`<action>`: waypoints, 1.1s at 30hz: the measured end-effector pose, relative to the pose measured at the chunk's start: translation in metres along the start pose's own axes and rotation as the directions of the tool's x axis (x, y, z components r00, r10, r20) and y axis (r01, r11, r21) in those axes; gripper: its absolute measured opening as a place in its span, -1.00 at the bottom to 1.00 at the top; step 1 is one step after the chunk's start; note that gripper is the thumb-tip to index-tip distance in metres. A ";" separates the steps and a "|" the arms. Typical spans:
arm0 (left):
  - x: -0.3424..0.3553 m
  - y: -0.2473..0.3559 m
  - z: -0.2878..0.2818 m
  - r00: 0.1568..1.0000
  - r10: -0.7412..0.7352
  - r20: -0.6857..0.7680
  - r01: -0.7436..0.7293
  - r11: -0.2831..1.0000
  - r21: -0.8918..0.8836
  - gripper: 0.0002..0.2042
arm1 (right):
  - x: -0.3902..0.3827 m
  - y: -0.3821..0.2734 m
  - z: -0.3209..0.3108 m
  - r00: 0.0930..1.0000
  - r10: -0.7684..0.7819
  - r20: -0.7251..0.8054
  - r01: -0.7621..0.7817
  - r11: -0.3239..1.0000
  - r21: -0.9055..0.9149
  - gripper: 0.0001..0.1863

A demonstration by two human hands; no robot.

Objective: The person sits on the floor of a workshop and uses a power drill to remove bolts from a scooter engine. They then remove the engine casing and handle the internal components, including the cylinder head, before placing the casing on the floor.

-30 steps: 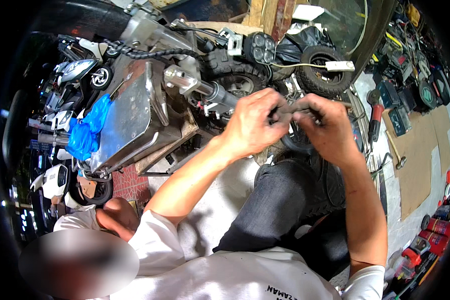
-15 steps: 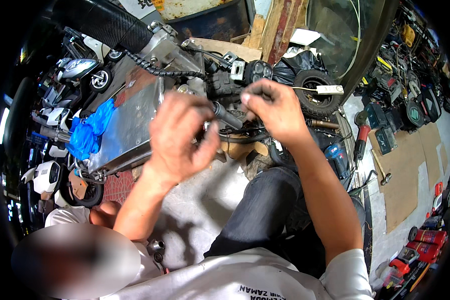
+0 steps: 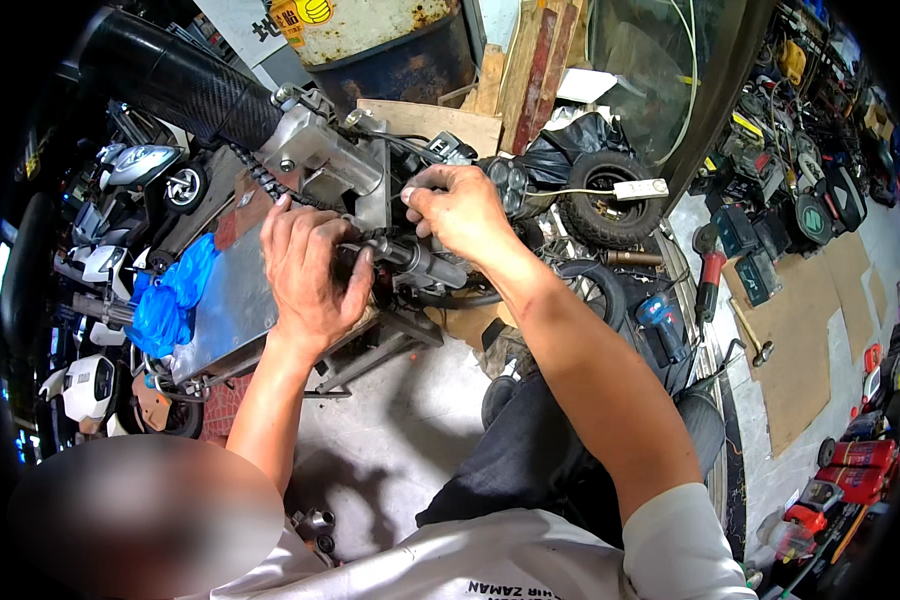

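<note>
My left hand (image 3: 315,270) curls beside a metal fitting, thumb and forefinger bent toward each other. What lies between them is hidden by the fingers. Just to the right, my right hand (image 3: 460,212) is pinched near a bright metal bracket (image 3: 345,170). Anything in that pinch is too small to make out. A grey metal cylinder (image 3: 425,265) slants below the right hand, one end close to the left thumb. Behind the hands, a thick black carbon-patterned tube (image 3: 175,80) runs up to the bracket, with a black wrapped cable beneath it.
A metal-topped bench (image 3: 230,300) with a blue plastic bag (image 3: 175,300) stands on the left, scooters beyond. Another person's blurred head (image 3: 150,515) is at lower left. A tyre (image 3: 610,205), power strip (image 3: 640,189), blue power tool (image 3: 660,325) and hammer (image 3: 755,340) lie on the right.
Both hands have moved left, the left one coming in beside the metal fitting. My right hand is nearer the bracket. The whole view has shifted slightly.
</note>
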State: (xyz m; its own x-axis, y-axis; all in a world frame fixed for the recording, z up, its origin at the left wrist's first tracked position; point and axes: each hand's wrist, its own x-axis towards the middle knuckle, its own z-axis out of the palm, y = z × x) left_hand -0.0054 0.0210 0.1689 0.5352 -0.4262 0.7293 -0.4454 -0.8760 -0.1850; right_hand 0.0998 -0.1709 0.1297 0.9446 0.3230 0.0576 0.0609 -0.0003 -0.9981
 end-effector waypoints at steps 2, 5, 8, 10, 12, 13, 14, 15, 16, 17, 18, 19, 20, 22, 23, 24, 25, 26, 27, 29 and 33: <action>-0.006 -0.009 0.006 0.999 0.028 -0.035 -0.028 1.000 0.002 -0.63 | 0.001 -0.003 0.004 1.000 -0.017 0.000 0.016 0.999 -0.043 -0.80; -0.010 -0.016 0.009 0.999 0.038 -0.021 -0.038 0.999 0.000 -0.61 | -0.003 0.001 0.009 1.000 0.004 0.021 -0.003 0.997 -0.071 -0.80; -0.011 -0.023 0.008 0.997 0.073 -0.005 -0.073 0.996 -0.047 -0.59 | -0.001 0.015 0.019 0.993 -0.096 -0.070 0.088 0.990 -0.106 -0.78; -0.018 -0.030 0.009 0.996 0.088 0.014 -0.087 0.995 -0.057 -0.56 | -0.007 0.018 0.023 0.990 -0.072 -0.119 0.059 0.992 -0.115 -0.75; -0.022 -0.035 0.009 0.994 0.105 0.018 -0.104 0.993 -0.051 -0.52 | -0.009 0.015 0.025 0.985 -0.088 -0.149 0.059 0.980 -0.189 -0.76; -0.024 -0.035 0.011 0.994 0.109 0.008 -0.108 0.993 -0.051 -0.52 | -0.011 0.014 0.026 0.982 -0.096 -0.164 0.057 0.972 -0.227 -0.76; -0.025 -0.037 0.012 0.994 0.113 -0.002 -0.113 0.992 -0.048 -0.52 | -0.012 0.013 0.027 0.979 -0.101 -0.175 0.059 0.971 -0.233 -0.77; -0.026 -0.038 0.013 0.993 0.117 -0.013 -0.118 0.992 -0.046 -0.52 | -0.013 0.011 0.029 0.977 -0.106 -0.186 0.060 0.969 -0.239 -0.77; -0.028 -0.039 0.015 0.993 0.120 -0.019 -0.120 0.992 -0.042 -0.53 | -0.014 0.009 0.030 0.974 -0.111 -0.197 0.060 0.968 -0.245 -0.77; -0.030 -0.040 0.017 0.992 0.121 -0.027 -0.122 0.992 -0.039 -0.53 | -0.014 0.009 0.029 0.977 -0.114 -0.180 0.067 0.966 -0.249 -0.77; -0.032 -0.041 0.019 0.992 0.121 -0.036 -0.122 0.992 -0.036 -0.54 | -0.015 0.008 0.028 0.980 -0.118 -0.163 0.074 0.965 -0.253 -0.78; -0.033 -0.042 0.021 0.992 0.120 -0.044 -0.122 0.992 -0.034 -0.54 | -0.015 0.008 0.028 0.982 -0.121 -0.146 0.081 0.963 -0.256 -0.78; -0.033 -0.042 0.023 0.991 0.123 -0.052 -0.124 0.992 -0.035 -0.54 | -0.014 0.013 0.029 0.967 -0.207 -0.149 0.161 0.949 -0.272 -0.78; -0.032 -0.041 0.025 0.991 0.116 -0.067 -0.119 0.992 -0.041 -0.55 | -0.012 0.025 0.032 0.916 -0.373 -0.149 0.316 0.899 -0.304 -0.79; -0.034 -0.040 0.025 0.992 0.105 -0.067 -0.108 0.993 -0.044 -0.55 | -0.013 0.022 0.032 0.934 -0.335 -0.124 0.283 0.907 -0.312 -0.79; -0.035 -0.039 0.026 0.993 0.094 -0.067 -0.097 0.994 -0.046 -0.56 | -0.015 0.019 0.030 0.950 -0.295 -0.098 0.250 0.913 -0.322 -0.79; -0.036 -0.038 0.028 0.993 0.090 -0.076 -0.094 0.994 -0.048 -0.56 | -0.016 0.017 0.029 0.964 -0.255 -0.073 0.218 0.918 -0.332 -0.78; -0.036 -0.036 0.029 0.992 0.084 -0.089 -0.089 0.995 -0.053 -0.56 | -0.014 0.017 0.029 0.973 -0.217 -0.081 0.187 0.942 -0.278 -0.79; -0.035 -0.035 0.030 0.992 0.079 -0.102 -0.085 0.995 -0.057 -0.56 | -0.012 0.018 0.029 0.980 -0.178 -0.086 0.156 0.962 -0.222 -0.79; -0.037 -0.036 0.031 0.992 0.071 -0.109 -0.078 0.995 -0.061 -0.56 | -0.011 0.015 0.029 0.992 -0.093 -0.089 0.080 0.986 -0.147 -0.80; -0.037 -0.037 0.035 0.987 0.062 -0.145 -0.073 0.994 -0.078 -0.54 | -0.010 0.011 0.032 0.983 -0.141 -0.114 0.118 0.976 -0.184 -0.84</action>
State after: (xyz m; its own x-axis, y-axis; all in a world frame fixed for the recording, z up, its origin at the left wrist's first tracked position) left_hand 0.0169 0.0610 0.1256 0.3969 -0.4420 0.8044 -0.5380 -0.8221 -0.1862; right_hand 0.0810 -0.1440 0.1179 0.9573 0.2094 0.1995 0.2305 -0.1359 -0.9635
